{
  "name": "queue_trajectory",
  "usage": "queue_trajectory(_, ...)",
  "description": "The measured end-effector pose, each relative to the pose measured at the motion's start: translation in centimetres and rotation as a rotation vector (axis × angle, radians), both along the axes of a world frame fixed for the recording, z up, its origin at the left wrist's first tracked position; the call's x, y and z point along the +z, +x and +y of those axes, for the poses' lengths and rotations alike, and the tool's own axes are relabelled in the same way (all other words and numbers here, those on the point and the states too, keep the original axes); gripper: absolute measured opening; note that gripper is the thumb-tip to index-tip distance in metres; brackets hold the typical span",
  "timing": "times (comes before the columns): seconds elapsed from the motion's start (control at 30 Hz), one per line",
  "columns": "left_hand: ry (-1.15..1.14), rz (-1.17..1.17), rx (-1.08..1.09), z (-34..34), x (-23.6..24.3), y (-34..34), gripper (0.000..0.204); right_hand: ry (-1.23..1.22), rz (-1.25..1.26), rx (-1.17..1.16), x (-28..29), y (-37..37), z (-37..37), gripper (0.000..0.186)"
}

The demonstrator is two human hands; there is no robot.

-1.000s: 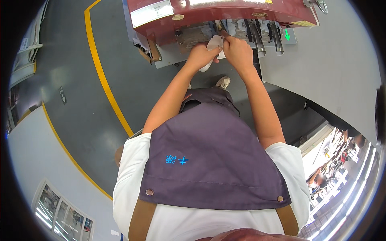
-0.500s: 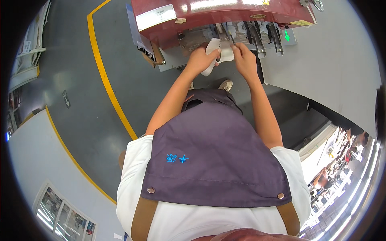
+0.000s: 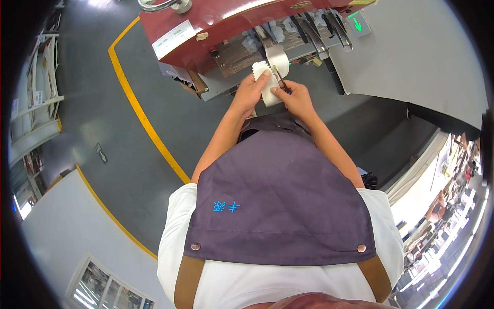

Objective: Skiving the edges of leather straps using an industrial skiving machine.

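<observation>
My left hand [image 3: 247, 95] pinches a white, flexible-looking piece with a scalloped end [image 3: 266, 93], thumb on top. Between the fingers of my right hand [image 3: 298, 102] is a thin dark tool [image 3: 281, 78] with a light tip, perhaps a small brush; its exact kind is unclear. The tool's tip points away from me, beside the piece's scalloped edge. My right thumb reaches the piece's right side. Just beyond, a broad white curved strip [image 3: 279, 60] hangs at a metal guide on the machine's front.
A dark red machine [image 3: 226, 31] stands ahead, with two metal chutes [image 3: 313, 37] [image 3: 338, 31] jutting toward me on the right. A brown open box [image 3: 191, 84] sits at its left corner. Grey panelling [image 3: 406, 67] rises at right; a yellow floor line [image 3: 135, 98] runs at left.
My right hand has drawn back from the machine with the tool and come beside my left hand at the white piece. The view has shifted, so the machine appears farther up and left.
</observation>
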State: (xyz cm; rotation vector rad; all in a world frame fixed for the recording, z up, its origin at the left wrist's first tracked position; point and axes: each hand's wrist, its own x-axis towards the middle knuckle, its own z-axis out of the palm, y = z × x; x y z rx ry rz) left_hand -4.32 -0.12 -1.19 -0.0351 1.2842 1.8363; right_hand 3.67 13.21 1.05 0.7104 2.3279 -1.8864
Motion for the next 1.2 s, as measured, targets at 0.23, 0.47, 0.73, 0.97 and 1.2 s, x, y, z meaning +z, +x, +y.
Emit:
queue_trajectory(0.23,-0.008,-0.075,0.147,-0.5,-0.9,-0.5,0.032,0.01,-0.092,0.014,-1.7,1.4,1.0,0.027)
queue_trajectory(0.47,-0.182,0.081,-0.026,-0.4,0.0,-0.2,0.023,0.1,-0.121,0.002,-1.9,2.2,2.0,0.029)
queue_trajectory(0.73,-0.185,0.12,-0.073,-0.4,-0.4,-0.8,0.018,0.084,-0.186,0.097,0.1,2.0,3.0,0.036)
queue_trajectory(0.97,-0.214,0.076,-0.076,0.6,0.8,-1.9,0.023,0.011,-0.136,0.034,-0.6,1.1,4.1,0.025)
queue_trajectory(1.2,-0.277,0.115,-0.149,2.0,1.5,-3.1,0.026,-0.274,-0.176,-0.14,1.6,-0.1,4.5,0.024)
